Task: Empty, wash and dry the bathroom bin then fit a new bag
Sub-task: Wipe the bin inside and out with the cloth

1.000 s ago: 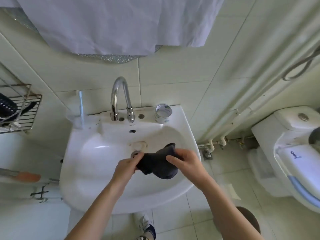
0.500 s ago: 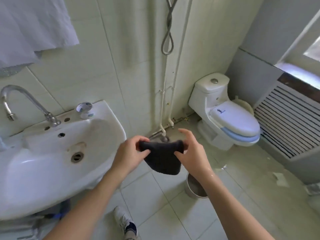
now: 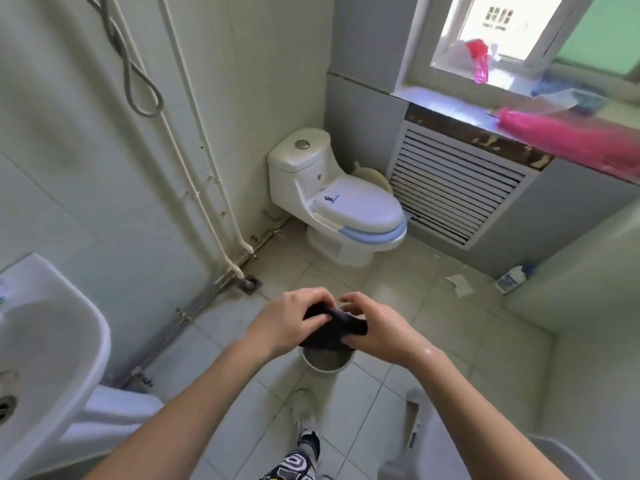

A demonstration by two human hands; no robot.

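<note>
Room: tiled bathroom, pale wall tiles, light square floor tiles (image 3: 408, 296); window (image 3: 491, 32) at upper right above a dark sill (image 3: 485, 133).
Radiator cover: one, white slatted grille (image 3: 453, 188) under the sill, just right of the toilet.
Toilet: one, white (image 3: 349, 209), lid down with a pale blue edge, against the far wall; small dark mark on the lid, not readable.
Sink: one, white basin (image 3: 52, 341) at the left edge, drain at the lower left.
Pipes: several white ones (image 3: 194, 161) down the wall, turning along the floor edge toward the sink.
Hose: one grey loop (image 3: 138, 81) hanging on the wall at upper left.
Pink item: one (image 3: 571, 136) lying along the sill's right end, blurred.
Bin: one, round and pale (image 3: 325, 363), on the floor tiles directly below both hands, mostly hidden by the cloth.
Cloth: one, dark (image 3: 337, 329), bunched between the hands over the bin's mouth.
Left hand: (image 3: 294, 322) fingers curled round the cloth's left side.
Right hand: (image 3: 377, 332) wet, thumb and lower fingers pinching the cloth's right end, upper fingers spread.
Bottle: one, white with a blue label (image 3: 510, 278), at the floor's right edge; writing too small to read.
Paper scrap: one (image 3: 459, 284) on the floor near the bottle.
</note>
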